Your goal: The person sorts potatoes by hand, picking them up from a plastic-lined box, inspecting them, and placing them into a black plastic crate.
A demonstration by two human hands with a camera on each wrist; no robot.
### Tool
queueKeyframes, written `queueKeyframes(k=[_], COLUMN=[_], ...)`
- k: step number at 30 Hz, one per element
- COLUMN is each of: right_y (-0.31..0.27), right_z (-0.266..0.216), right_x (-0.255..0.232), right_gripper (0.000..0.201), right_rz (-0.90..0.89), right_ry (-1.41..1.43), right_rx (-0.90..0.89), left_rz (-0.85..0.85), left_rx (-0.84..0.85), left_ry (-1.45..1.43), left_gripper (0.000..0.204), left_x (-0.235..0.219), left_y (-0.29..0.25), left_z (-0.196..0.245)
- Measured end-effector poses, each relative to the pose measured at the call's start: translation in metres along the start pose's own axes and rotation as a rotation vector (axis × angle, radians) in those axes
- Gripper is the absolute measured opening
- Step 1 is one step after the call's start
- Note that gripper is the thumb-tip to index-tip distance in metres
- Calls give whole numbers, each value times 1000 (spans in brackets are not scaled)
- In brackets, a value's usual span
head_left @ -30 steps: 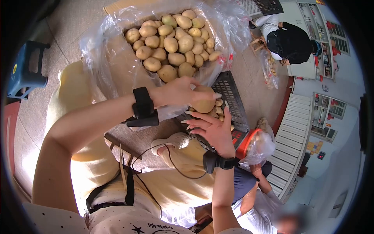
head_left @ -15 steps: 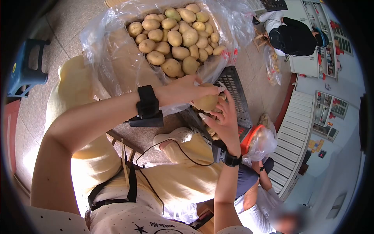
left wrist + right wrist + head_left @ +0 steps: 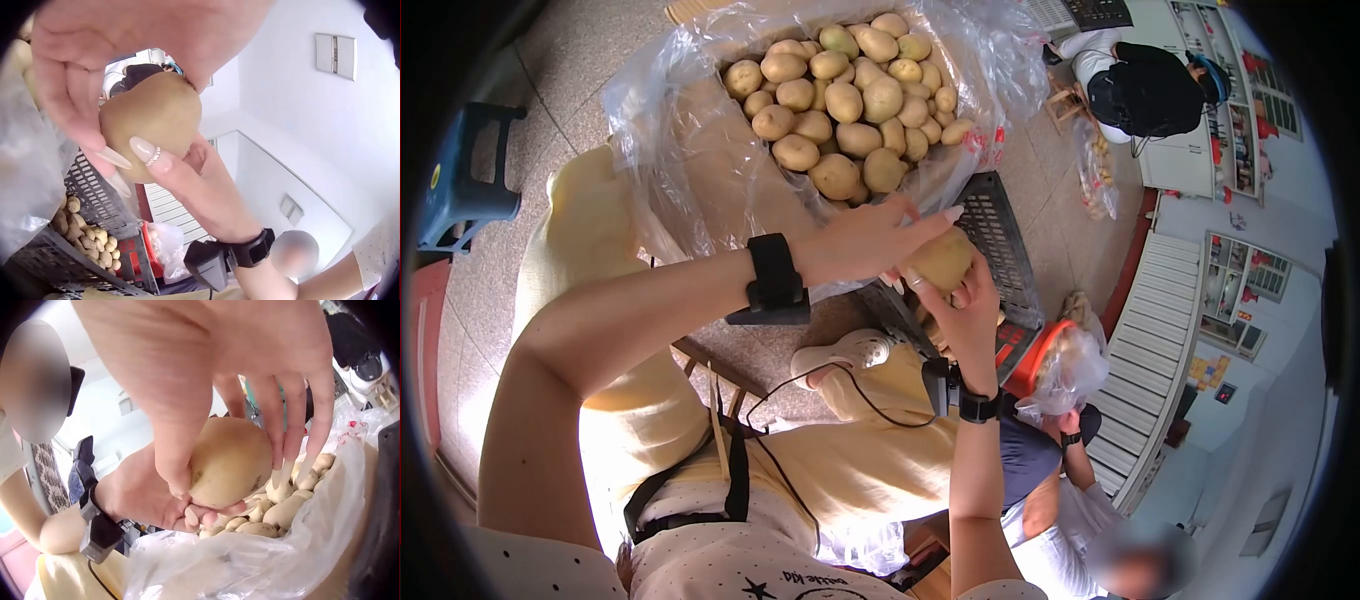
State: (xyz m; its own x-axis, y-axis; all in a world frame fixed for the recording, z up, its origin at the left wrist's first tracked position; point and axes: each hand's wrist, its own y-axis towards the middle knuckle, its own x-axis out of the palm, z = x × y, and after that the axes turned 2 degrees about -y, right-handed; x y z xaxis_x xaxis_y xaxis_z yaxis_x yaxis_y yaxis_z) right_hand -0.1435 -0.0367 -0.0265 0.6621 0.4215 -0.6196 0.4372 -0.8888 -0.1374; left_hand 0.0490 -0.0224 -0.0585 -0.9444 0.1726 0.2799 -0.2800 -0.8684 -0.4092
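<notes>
Potato [image 3: 941, 259] sits in the joint grip of left hand [image 3: 862, 240] and right hand [image 3: 972, 318], near a black crate [image 3: 1004, 245].

Shirt [image 3: 690, 560]: white, black-dotted, star-printed!
Trousers [image 3: 880, 470]: pale yellow, roomy!
Wristbands [image 3: 771, 262]: both black, boxy units [image 3: 770, 313] aboard.
Cable [image 3: 100, 580]: thin, black.
Right thumbnail [image 3: 144, 149]: beaded!

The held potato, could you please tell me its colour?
The potato is yellowish tan, clearest in the right wrist view.

Busy speckled floor [image 3: 565, 80] here: a plastic-lined box [image 3: 700, 180] sits just beside a black crate [image 3: 1005, 250]. Over near the floor's edge, by the dark red baseboard [image 3: 1137, 240], lies a clear bag [image 3: 1095, 170]; well apart stands a blue stool [image 3: 470, 180].
</notes>
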Motion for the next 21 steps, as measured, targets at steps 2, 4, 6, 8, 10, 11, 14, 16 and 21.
queueKeyframes(k=[2, 4, 6, 8, 10, 11, 14, 16, 21], right_y=[2, 2, 2, 3, 3, 3, 4, 5, 2], right_z=[10, 19, 19, 24, 32, 37, 23, 13, 2], right_x=[-3, -10, -16, -17, -17, -17, -9, -7, -6], right_gripper=[53, 45, 54, 62, 70, 72, 72, 69, 74], right_rz=[-18, -48, -151, -182, -215, -262, -212, -116, -323], right_ry=[395, 444, 810, 924, 1039, 1149, 1240, 1219, 1166], right_rx=[215, 238, 541, 628, 713, 715, 743, 768, 727], left_rz=[-37, 53, 146, 263, 238, 213, 50, 4, -77], left_rx=[131, 320, 507, 529, 490, 450, 580, 642, 739], left_ry=[48, 428, 810, 732, 651, 571, 531, 524, 497], left_gripper=[60, 57, 54, 55, 59, 63, 75, 79, 83], left_x=[0, -5, -8, -7, -3, -1, 1, 2, 0], left_y=[1, -5, -8, -9, -3, -1, 0, 4, 6], left_z=[3, 6, 10, 14, 10, 8, 0, -7, -9])
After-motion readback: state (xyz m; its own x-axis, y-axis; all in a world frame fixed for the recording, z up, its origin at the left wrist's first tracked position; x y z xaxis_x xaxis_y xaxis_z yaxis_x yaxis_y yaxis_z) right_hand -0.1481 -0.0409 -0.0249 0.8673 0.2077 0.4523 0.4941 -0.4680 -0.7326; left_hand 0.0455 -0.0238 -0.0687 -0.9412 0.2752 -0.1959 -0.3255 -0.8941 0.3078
